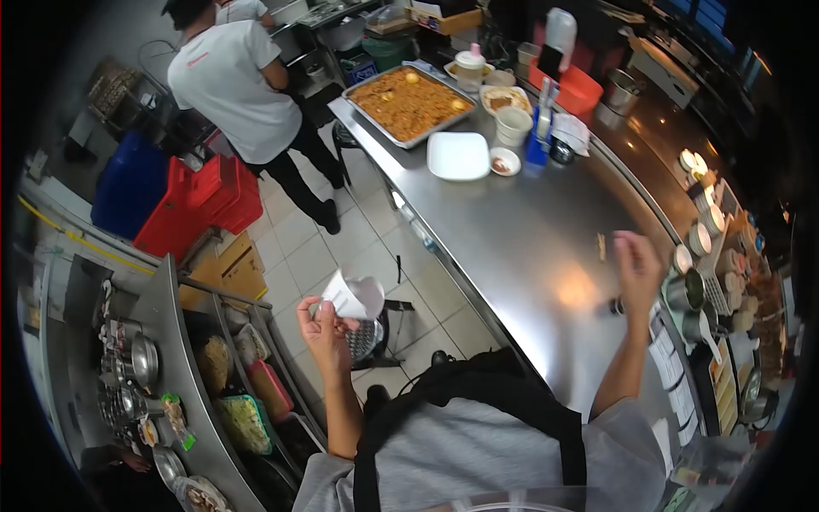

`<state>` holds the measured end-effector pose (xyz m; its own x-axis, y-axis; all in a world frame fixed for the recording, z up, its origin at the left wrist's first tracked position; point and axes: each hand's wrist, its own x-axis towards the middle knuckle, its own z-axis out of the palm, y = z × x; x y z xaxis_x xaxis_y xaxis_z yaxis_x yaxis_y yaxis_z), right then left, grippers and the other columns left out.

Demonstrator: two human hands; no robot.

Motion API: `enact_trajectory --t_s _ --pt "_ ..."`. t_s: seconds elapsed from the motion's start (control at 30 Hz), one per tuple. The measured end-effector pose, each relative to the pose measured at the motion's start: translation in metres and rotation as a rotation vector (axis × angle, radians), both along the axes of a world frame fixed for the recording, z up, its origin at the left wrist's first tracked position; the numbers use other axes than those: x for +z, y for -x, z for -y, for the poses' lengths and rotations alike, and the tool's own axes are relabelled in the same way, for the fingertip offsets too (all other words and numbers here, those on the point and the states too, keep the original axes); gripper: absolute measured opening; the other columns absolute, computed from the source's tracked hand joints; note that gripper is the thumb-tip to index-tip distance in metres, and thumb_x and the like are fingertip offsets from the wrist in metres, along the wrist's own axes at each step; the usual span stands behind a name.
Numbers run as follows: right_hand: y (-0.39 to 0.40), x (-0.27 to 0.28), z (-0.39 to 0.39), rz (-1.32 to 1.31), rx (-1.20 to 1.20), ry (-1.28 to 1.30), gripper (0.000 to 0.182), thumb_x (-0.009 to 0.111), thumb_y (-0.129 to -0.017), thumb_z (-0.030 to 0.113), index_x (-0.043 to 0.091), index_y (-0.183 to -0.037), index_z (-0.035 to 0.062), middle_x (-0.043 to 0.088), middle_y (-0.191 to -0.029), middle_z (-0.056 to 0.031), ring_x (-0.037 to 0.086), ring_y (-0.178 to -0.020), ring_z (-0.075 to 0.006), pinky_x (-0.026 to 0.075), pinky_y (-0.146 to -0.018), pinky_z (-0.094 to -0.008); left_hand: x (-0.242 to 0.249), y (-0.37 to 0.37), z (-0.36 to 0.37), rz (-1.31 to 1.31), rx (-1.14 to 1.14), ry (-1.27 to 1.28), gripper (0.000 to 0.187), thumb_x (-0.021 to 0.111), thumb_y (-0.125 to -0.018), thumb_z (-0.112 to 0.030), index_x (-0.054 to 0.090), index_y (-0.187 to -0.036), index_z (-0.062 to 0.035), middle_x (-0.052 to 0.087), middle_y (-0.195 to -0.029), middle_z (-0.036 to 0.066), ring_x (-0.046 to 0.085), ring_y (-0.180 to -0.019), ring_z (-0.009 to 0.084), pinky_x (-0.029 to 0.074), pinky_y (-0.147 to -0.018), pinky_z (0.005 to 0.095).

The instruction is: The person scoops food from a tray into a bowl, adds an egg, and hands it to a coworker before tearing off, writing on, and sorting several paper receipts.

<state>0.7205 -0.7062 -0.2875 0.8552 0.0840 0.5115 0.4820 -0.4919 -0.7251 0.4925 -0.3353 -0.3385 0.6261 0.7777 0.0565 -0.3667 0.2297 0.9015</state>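
Observation:
A curled white paper slip (354, 297), with faint print on it, is pinched between the thumb and fingers of my left hand (326, 334). That hand is raised over the floor gap between the two counters. My right hand (638, 269) hovers over the right side of the steel counter (512, 247), its fingers loosely bent with nothing visible in them. Just left of its fingertips a small tan strip (601, 247) shows against the steel. A small dark object (617, 305) is close to my right wrist.
A large tray of orange-brown food (409, 102), a white square dish (458, 156) and a blue holder (539, 141) stand at the counter's far end. Along the right edge are several small pots (687, 292). A person (230, 94) stands beyond red crates (200, 200). Food containers (246, 424) line the left.

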Motion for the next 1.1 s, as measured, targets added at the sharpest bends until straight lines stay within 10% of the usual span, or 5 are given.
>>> enact_trajectory --t_s 0.3,0.7,0.8,0.9,1.1 --pt "-0.156 -0.049 -0.354 -0.036 0.764 0.148 0.017 0.060 -0.077 0.019 0.063 -0.085 0.0039 0.060 -0.079 -0.0107 0.057 -0.069 -0.0265 0.046 -0.063 -0.0328 -0.017 -0.047 -0.095 -0.405 0.016 0.023 0.026 0.047 -0.090 -0.027 0.055 -0.080 -0.0047 0.049 -0.066 -0.003 0.044 -0.057 0.0039 0.034 -0.051 0.0184" --pt "-0.357 -0.134 -0.705 0.328 0.316 0.732 0.014 0.054 -0.074 0.012 0.064 -0.082 0.0060 0.050 -0.092 -0.0062 0.050 -0.089 -0.0218 0.047 -0.068 -0.0312 0.005 -0.094 -0.154 -0.698 0.733 -0.051 0.036 0.049 -0.089 -0.024 0.051 -0.061 -0.0003 0.047 -0.053 0.000 0.042 -0.046 0.0069 0.032 -0.044 0.0222" --pt "-0.372 -0.139 -0.702 0.471 0.411 0.639 0.011 0.055 -0.070 0.012 0.064 -0.065 0.0087 0.051 -0.090 -0.0048 0.051 -0.089 -0.0212 0.049 -0.061 -0.0307 0.002 -0.113 -0.172 -0.767 0.569 -0.104 0.036 0.049 -0.089 -0.022 0.054 -0.063 0.0025 0.053 -0.053 0.005 0.049 -0.046 0.0100 0.037 -0.044 0.0227" --pt "-0.393 -0.129 -0.687 0.305 0.464 0.438 0.013 0.051 -0.074 0.009 0.061 -0.080 0.0041 0.056 -0.081 -0.0134 0.058 -0.074 -0.0279 0.048 -0.063 -0.0393 -0.012 -0.131 -0.199 -0.823 0.196 -0.003 0.031 0.049 -0.089 -0.022 0.058 -0.072 0.0023 0.060 -0.067 0.009 0.054 -0.054 0.0112 0.041 -0.049 0.0237" --pt "-0.429 -0.073 -0.556 -0.083 0.456 -0.069 0.016 0.057 -0.078 0.016 0.061 -0.077 -0.0004 0.061 -0.069 -0.0176 0.061 -0.065 -0.0284 0.046 -0.062 -0.0370 -0.057 -0.237 -0.216 -0.946 -0.866 -0.187 0.030 0.049 -0.090 -0.027 0.062 -0.088 -0.0009 0.059 -0.078 0.002 0.050 -0.072 0.0092 0.043 -0.069 0.0235"
